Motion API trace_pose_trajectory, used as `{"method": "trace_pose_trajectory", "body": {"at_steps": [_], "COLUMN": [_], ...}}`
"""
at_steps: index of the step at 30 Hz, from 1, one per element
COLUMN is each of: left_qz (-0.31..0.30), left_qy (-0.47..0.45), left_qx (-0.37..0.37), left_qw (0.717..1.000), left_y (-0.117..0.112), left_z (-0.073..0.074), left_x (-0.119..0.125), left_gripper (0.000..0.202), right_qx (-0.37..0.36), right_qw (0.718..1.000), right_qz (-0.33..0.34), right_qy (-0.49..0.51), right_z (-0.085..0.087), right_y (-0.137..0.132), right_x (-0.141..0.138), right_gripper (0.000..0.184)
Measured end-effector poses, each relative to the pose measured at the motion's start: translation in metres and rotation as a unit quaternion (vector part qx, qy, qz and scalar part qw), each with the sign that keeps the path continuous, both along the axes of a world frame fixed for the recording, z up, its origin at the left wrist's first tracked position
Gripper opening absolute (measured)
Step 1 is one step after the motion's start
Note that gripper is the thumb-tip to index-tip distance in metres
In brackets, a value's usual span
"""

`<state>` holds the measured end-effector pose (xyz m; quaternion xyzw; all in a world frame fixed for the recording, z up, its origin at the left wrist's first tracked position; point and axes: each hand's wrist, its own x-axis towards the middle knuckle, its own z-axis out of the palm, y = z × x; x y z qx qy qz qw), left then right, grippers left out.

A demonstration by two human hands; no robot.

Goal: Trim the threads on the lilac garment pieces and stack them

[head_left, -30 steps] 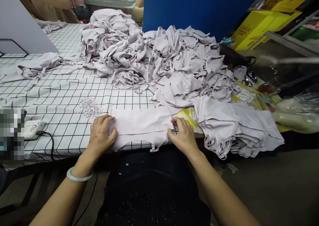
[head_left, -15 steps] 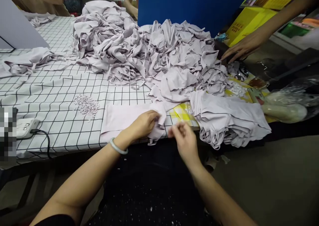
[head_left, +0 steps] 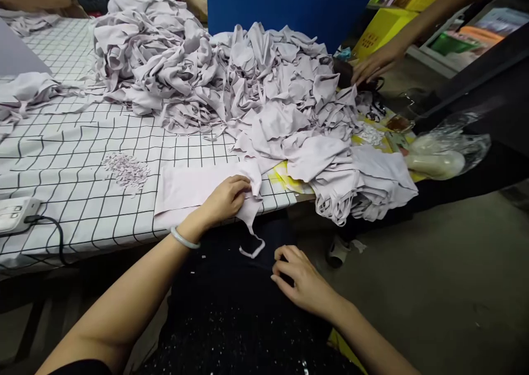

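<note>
My left hand [head_left: 225, 199], with a pale bangle at the wrist, pinches the end of a pale pinkish-grey cloth piece [head_left: 188, 182]. Most of that piece lies flat at the table's near edge, and its thin strap [head_left: 253, 249] dangles over the edge in a loop. Lower down, above my dark lap, my right hand [head_left: 301, 281] hovers with loosely curled fingers apart and nothing visible in them. To the right of the held piece, a stack of similar cloth pieces [head_left: 380, 182] with looped straps lies at the edge.
A big heap of the same cloth [head_left: 264, 83] covers the back of the checked table [head_left: 86, 199]. Small cloth snippets [head_left: 126, 171] lie left of my piece. A white power strip [head_left: 19, 214] sits far left. Another person's hand [head_left: 378, 64] reaches in beside the heap at right.
My right hand has moved down from the table edge to above my lap. The strap now hangs lower over the edge. One cloth at the stack's left looks shifted. My left hand keeps its pinch.
</note>
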<state>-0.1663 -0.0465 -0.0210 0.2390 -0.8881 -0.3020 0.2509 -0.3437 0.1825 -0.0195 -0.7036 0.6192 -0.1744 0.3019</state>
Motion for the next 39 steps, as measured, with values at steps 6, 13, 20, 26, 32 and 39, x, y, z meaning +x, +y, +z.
{"method": "trace_pose_trajectory", "body": {"at_steps": [6, 13, 20, 26, 32, 39], "left_qz": [-0.006, 0.041, -0.017, 0.006, 0.013, 0.036], "left_qy": [-0.012, 0.082, 0.006, 0.006, 0.015, 0.043], "left_qx": [-0.049, -0.044, -0.038, -0.047, -0.044, -0.02], "left_qw": [0.999, 0.995, 0.999, 0.999, 0.999, 0.998], "left_y": [0.004, 0.039, 0.06, 0.057, 0.058, 0.058], "left_z": [-0.009, -0.002, 0.0, -0.004, 0.001, 0.001], "left_x": [-0.001, 0.015, 0.021, 0.017, 0.018, 0.018], "left_gripper": [0.023, 0.024, 0.03, 0.019, 0.018, 0.017], "right_qx": [-0.047, 0.061, 0.125, 0.129, -0.025, 0.007], "right_qw": [0.964, 0.897, 0.88, 0.872, 0.862, 0.842], "right_qz": [-0.199, -0.22, -0.185, -0.079, -0.162, -0.144], "right_qy": [-0.171, -0.379, -0.419, -0.466, -0.479, -0.52], "right_z": [-0.047, -0.046, 0.026, 0.075, 0.083, 0.086], "right_y": [-0.058, -0.073, -0.04, -0.072, -0.143, -0.179], "right_x": [0.026, 0.041, 0.014, -0.011, -0.015, -0.005], "right_gripper": [0.028, 0.031, 0.025, 0.02, 0.022, 0.032]}}
